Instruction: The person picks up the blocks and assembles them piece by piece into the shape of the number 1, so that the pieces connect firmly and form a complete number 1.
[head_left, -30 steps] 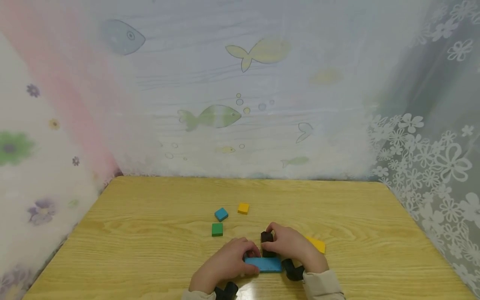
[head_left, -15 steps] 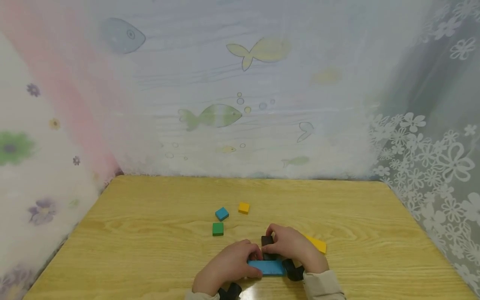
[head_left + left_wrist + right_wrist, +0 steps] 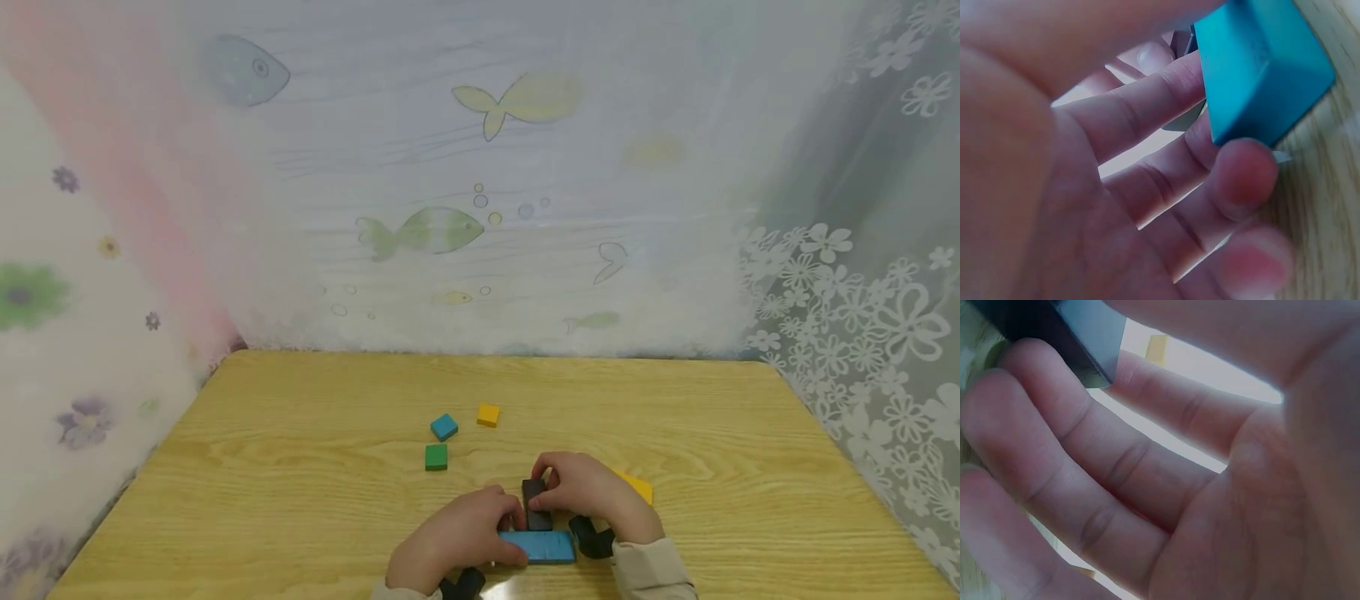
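Note:
My left hand [image 3: 467, 533] grips the left end of a long blue block [image 3: 546, 547], thumb on the near side and fingers on the far side. In the left wrist view the blue block [image 3: 1260, 69] slants between thumb and fingers, close over the wood. My right hand [image 3: 588, 492] pinches a black block [image 3: 536, 507] between thumb and fingers. The black block points away from me, its near end right at the far side of the blue one. In the right wrist view the black block [image 3: 1079, 337] shows at the top, partly hidden by fingers.
On the wooden table [image 3: 315, 467] lie a small green block [image 3: 436, 457], a small blue block [image 3: 444, 427] and a small yellow block [image 3: 488, 416]. A larger yellow block [image 3: 636, 485] is partly covered by the right hand. A fish-patterned curtain [image 3: 420, 275] hangs behind the table.
Both hands have come slightly nearer to me, carrying the blue and black blocks with them. The blue block has also shifted a little to the right. The small blocks stay put.

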The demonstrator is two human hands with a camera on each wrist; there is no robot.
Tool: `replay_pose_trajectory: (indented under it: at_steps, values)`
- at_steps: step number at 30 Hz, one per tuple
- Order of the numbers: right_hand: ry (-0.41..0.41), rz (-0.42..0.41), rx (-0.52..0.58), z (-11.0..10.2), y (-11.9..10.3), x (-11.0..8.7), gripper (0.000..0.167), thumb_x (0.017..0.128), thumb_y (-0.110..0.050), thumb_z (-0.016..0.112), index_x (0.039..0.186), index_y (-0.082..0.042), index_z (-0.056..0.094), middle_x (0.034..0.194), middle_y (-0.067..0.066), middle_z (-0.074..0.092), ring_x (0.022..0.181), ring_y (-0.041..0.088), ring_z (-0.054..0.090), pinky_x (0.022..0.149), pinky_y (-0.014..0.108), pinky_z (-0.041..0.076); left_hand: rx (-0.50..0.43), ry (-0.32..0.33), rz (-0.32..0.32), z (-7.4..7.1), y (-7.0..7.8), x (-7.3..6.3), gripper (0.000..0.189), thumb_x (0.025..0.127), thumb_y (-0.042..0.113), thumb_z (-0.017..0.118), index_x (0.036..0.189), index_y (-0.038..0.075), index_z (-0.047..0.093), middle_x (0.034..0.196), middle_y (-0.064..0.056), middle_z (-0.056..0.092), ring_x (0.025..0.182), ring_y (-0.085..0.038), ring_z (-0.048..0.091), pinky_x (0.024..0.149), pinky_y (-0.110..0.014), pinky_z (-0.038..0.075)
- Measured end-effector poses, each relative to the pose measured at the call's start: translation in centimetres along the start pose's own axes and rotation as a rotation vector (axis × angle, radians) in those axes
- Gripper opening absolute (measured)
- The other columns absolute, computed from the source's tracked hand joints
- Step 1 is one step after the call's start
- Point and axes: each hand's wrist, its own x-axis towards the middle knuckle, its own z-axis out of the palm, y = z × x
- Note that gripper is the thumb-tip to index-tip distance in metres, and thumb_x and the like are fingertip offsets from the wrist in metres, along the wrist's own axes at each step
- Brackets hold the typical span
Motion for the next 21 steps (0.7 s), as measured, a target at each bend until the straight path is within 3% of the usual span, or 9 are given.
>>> replay_pose_trajectory:
  at_steps: [21]
  values:
    - [-0.015,-0.009,0.033,-0.23,0.61,-0.07,0.024,0.076,-0.027,0.070,0.091,-0.012,0.059,0.068,-0.002,0.055,0.058,0.014,0.049,0.054,0.030,0.039,0.037,-0.036,-0.038,0.23,0.71,0.13,0.021,0.071,0.037,0.073,0.080,0.025,0.059,0.071,0.009,0.047,0.059,-0.006,0.043,0.055,-0.023,0.037]
